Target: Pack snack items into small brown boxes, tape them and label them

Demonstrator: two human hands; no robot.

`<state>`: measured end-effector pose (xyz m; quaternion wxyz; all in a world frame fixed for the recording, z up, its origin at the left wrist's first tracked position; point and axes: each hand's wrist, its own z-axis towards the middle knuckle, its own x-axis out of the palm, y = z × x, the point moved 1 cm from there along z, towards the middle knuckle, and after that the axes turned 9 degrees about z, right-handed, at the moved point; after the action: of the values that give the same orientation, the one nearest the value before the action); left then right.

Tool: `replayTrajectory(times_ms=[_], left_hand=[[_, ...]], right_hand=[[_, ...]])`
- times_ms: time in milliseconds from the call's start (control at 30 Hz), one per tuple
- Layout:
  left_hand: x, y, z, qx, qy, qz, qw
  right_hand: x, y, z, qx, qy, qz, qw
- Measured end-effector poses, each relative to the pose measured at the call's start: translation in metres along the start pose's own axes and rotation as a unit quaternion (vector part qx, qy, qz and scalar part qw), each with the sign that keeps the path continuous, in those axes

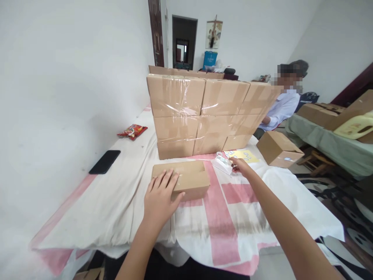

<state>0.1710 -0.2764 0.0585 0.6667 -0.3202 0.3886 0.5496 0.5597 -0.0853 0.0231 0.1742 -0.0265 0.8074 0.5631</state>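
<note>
My left hand (161,192) lies flat on top of a small closed cardboard box (189,177), fingers stretched and thumb over its near edge. Farther right, the fingers of my right hand (237,165) are closed at the right edge of a small white object (223,165) lying on the cloth. That object has a ring-like end and a shiny part; its exact kind is unclear. Just behind it lies a yellow sheet (247,155) with blue oval outlines. A wall of stacked, clear-taped cardboard boxes (201,112) rises behind both hands.
Pink-and-white cloth (221,241) covers the table. A black phone (105,161) and a red snack bag (133,131) lie at left. Another cardboard box (278,149) stands at the right edge. Beyond it, a person (284,105) sits near a second table with boxes.
</note>
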Motion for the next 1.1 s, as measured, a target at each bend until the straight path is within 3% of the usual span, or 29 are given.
replayTrajectory(times_ms=[167, 400, 567, 733, 900, 1100], left_hand=[[0.002, 0.002, 0.004, 0.012, -0.011, 0.02, 1.0], [0.006, 0.0, 0.004, 0.018, -0.029, 0.057, 0.998], [0.01, -0.002, 0.006, 0.007, -0.035, 0.066, 0.997], [0.011, -0.005, 0.009, -0.007, -0.037, 0.055, 0.998], [0.009, -0.007, 0.01, -0.005, -0.04, 0.059, 0.997], [0.009, -0.008, 0.011, 0.001, -0.051, 0.075, 0.996]], right_hand=[[-0.005, -0.025, 0.001, -0.038, 0.021, 0.154, 0.987], [-0.006, -0.05, -0.003, -0.095, 0.037, 0.312, 0.944], [-0.003, -0.047, -0.004, -0.083, 0.027, 0.327, 0.941], [0.0, -0.036, -0.015, -0.137, 0.012, 0.27, 0.953], [0.001, -0.033, -0.017, -0.182, 0.009, 0.309, 0.934], [0.01, -0.044, -0.008, -0.133, -0.037, 0.392, 0.91]])
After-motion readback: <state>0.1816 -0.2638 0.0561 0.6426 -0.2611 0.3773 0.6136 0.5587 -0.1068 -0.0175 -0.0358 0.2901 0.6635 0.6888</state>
